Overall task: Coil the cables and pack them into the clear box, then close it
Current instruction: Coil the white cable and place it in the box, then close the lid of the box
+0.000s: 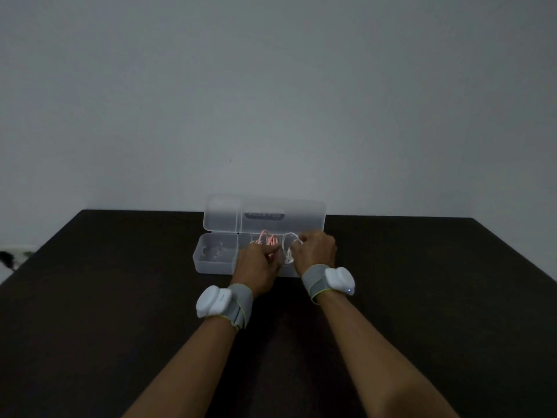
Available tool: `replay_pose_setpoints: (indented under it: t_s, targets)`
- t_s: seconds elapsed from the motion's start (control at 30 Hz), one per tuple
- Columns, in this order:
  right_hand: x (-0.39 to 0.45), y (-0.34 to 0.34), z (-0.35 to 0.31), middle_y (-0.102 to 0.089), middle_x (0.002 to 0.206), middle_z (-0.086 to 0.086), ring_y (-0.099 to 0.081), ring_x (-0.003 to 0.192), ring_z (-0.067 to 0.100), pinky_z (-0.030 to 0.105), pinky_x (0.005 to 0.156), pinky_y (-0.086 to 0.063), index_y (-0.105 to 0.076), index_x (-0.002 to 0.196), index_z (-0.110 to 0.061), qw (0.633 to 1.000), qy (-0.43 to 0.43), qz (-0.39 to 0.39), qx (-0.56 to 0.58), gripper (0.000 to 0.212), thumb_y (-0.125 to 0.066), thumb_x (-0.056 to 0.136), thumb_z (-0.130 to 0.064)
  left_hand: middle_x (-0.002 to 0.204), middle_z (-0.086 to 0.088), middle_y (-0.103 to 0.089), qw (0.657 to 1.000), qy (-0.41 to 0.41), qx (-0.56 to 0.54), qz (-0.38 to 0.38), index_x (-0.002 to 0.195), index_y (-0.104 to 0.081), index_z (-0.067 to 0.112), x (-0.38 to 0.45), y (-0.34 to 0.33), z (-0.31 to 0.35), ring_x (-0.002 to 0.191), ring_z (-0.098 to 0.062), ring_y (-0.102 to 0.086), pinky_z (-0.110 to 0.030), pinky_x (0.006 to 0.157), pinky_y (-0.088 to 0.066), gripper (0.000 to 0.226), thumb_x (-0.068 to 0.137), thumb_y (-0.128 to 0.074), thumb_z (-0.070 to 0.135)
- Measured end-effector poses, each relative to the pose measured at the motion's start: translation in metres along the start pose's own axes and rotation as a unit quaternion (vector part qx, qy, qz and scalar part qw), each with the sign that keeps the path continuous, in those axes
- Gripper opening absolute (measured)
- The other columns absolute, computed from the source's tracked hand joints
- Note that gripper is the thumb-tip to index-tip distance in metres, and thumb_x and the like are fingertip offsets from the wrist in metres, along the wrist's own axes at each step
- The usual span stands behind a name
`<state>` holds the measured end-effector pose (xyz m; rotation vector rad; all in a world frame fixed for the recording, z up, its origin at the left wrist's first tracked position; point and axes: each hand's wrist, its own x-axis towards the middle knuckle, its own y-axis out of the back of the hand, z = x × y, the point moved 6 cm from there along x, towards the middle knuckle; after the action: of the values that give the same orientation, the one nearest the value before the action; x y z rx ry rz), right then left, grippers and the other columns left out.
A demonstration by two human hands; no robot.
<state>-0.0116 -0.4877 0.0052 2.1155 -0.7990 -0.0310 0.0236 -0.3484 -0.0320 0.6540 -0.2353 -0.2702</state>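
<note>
- Two bare forearms are being stretched forward over the dark worktop [422, 297], each wrist being wrapped by a grey strap carrying a white sensor: the left wrist sensor [213, 300] and the right wrist sensor [340, 280].
- The left hand [256, 263] is being held at the front edge of the clear box [214, 260], its fingers being curled; a pinch on the cables seems to be made there, though which strand is being held cannot be told.
- The right hand [316, 248] is being kept just beside the left, over the box's right part, with its fingers being closed round loops of the white cable [288, 245].
- The pink cable [266, 238] is being seen as a loose bundle in the middle of the box, just behind the left hand and touching or overlapping the white loops.
- Something thin and pale is lying in the left compartment; it is too faint to be identified.
- The lid [265, 214] is being held upright behind the box, open, against the plain grey wall [271, 86].
</note>
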Motion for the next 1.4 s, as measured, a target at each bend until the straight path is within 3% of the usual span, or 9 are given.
replay_pose_setpoints:
  t_s: [0.3, 0.53, 0.77, 0.87, 0.93, 1.03, 1.13, 1.23, 1.4]
  targets:
    - [0.001, -0.012, -0.009, -0.072, 0.082, 0.016, -0.068, 0.081, 0.034, 0.023, 0.057, -0.033, -0.07, 0.072, -0.004, 0.999, 0.017, -0.019, -0.026, 0.021, -0.063, 0.084, -0.019, 0.131, -0.015, -0.059, 0.982, -0.039, 0.168, -0.078, 0.131, -0.055, 0.032, 0.011, -0.007, 0.019, 0.122, -0.037, -0.052, -0.039, 0.094, -0.046, 0.043, 0.089, -0.053, 0.022]
    - [-0.001, -0.021, -0.01, -0.073, 0.101, 0.012, -0.065, 0.095, 0.028, 0.019, 0.061, -0.026, -0.076, 0.095, -0.006, 0.993, 0.078, -0.081, -0.017, 0.029, -0.052, 0.096, -0.023, 0.125, -0.013, -0.063, 0.991, -0.044, 0.107, -0.067, 0.132, -0.055, 0.024, 0.009, -0.001, 0.016, 0.112, -0.035, -0.06, -0.038, 0.093, -0.048, 0.045, 0.088, -0.054, 0.015]
    - [0.001, -0.026, -0.006, -0.067, 0.112, 0.021, -0.061, 0.11, 0.033, 0.028, 0.089, -0.043, -0.073, 0.1, -0.004, 0.987, 0.058, -0.147, 0.024, 0.03, -0.048, 0.096, -0.02, 0.137, -0.012, -0.056, 0.997, -0.008, 0.066, -0.051, 0.144, -0.043, 0.023, 0.007, 0.002, 0.006, 0.121, -0.031, -0.056, -0.032, 0.103, -0.042, 0.066, 0.083, -0.068, 0.017]
    - [0.002, -0.018, -0.003, -0.063, 0.128, 0.017, -0.056, 0.122, 0.032, 0.029, 0.101, -0.041, -0.065, 0.123, -0.006, 0.985, 0.053, -0.161, 0.032, 0.034, -0.048, 0.096, -0.017, 0.13, -0.014, -0.061, 0.998, -0.009, 0.056, -0.035, 0.141, -0.048, 0.021, 0.005, 0.007, 0.007, 0.118, -0.031, -0.057, -0.032, 0.101, -0.043, 0.068, 0.079, -0.074, 0.017]
    - [0.005, -0.011, 0.002, -0.065, 0.125, 0.016, -0.058, 0.118, 0.031, 0.027, 0.096, -0.042, -0.068, 0.117, -0.008, 0.988, 0.049, -0.143, 0.036, 0.031, -0.047, 0.097, -0.02, 0.126, -0.013, -0.063, 0.998, -0.016, 0.055, -0.024, 0.137, -0.053, 0.024, 0.005, 0.011, 0.008, 0.115, -0.032, -0.059, -0.036, 0.1, -0.046, 0.067, 0.074, -0.075, 0.018]
    - [0.008, -0.009, 0.004, -0.069, 0.098, 0.02, -0.062, 0.098, 0.036, 0.03, 0.068, -0.035, -0.065, 0.08, -0.004, 0.99, 0.055, -0.132, 0.02, 0.035, -0.043, 0.099, -0.023, 0.109, -0.008, -0.071, 0.998, -0.027, 0.053, -0.009, 0.131, -0.059, 0.022, 0.006, 0.018, 0.015, 0.106, -0.027, -0.065, -0.032, 0.097, -0.049, 0.059, 0.073, -0.067, 0.015]
    - [0.013, -0.003, 0.004, -0.069, 0.103, 0.023, -0.061, 0.099, 0.039, 0.034, 0.08, -0.045, -0.067, 0.089, 0.002, 0.993, 0.057, -0.105, 0.006, 0.037, -0.04, 0.1, -0.021, 0.09, -0.004, -0.073, 0.996, -0.037, 0.075, 0.016, 0.127, -0.063, 0.019, 0.012, 0.029, 0.027, 0.099, -0.024, -0.066, -0.029, 0.091, -0.049, 0.051, 0.077, -0.057, 0.011]
    - [0.022, 0.002, 0.0, -0.066, 0.092, 0.025, -0.06, 0.091, 0.04, 0.035, 0.075, -0.043, -0.064, 0.078, 0.002, 0.995, 0.085, -0.047, 0.0, 0.034, -0.043, 0.097, -0.018, 0.09, -0.005, -0.073, 0.994, -0.038, 0.086, 0.051, 0.123, -0.065, 0.019, 0.027, 0.04, 0.028, 0.098, -0.028, -0.066, -0.039, 0.093, -0.052, 0.046, 0.078, -0.055, 0.014]
    - [0.038, 0.0, -0.03, -0.052, 0.128, 0.013, -0.045, 0.119, 0.029, 0.039, 0.097, -0.043, -0.061, 0.122, -0.012, 0.985, 0.171, 0.007, -0.021, 0.031, -0.045, 0.096, -0.019, 0.127, -0.011, -0.051, 0.977, -0.075, 0.156, 0.127, 0.131, -0.054, 0.017, 0.053, 0.053, 0.038, 0.118, -0.03, -0.049, -0.048, 0.091, -0.049, 0.04, 0.091, -0.05, 0.018]
